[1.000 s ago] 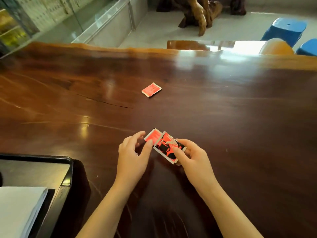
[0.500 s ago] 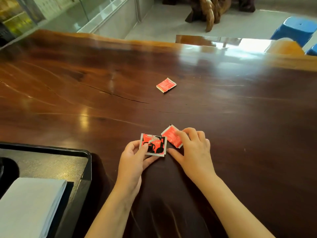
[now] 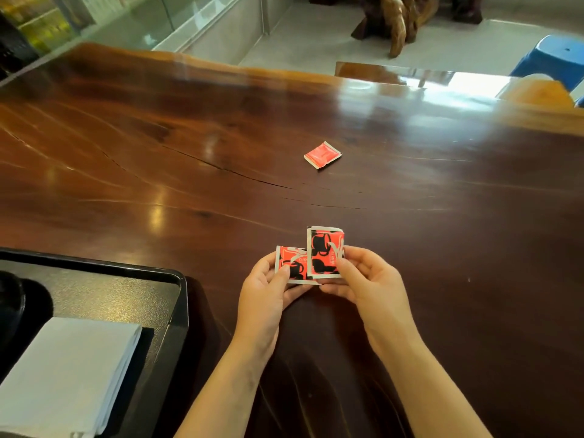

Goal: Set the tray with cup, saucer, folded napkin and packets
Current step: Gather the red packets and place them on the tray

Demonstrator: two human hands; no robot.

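My left hand (image 3: 267,292) pinches one red-and-black packet (image 3: 289,263) by its lower left corner. My right hand (image 3: 368,279) grips a second red-and-black packet (image 3: 325,252), held upright and overlapping the first one's right edge. Both packets sit just above the wooden table (image 3: 442,200). A third red packet (image 3: 322,154) lies alone farther out on the table. The black tray (image 3: 151,292) is at the lower left, holding a folded white napkin (image 3: 66,374). A dark round object (image 3: 12,301) shows at the tray's left edge, mostly cut off.
The table's far edge runs across the top, with a blue stool (image 3: 553,58) and a wooden root sculpture (image 3: 401,20) on the floor beyond. A glass cabinet (image 3: 94,17) stands at the far left.
My right hand lifted the second packet off the table and brought it up against the one in my left hand. Both hands now hold the packets together.
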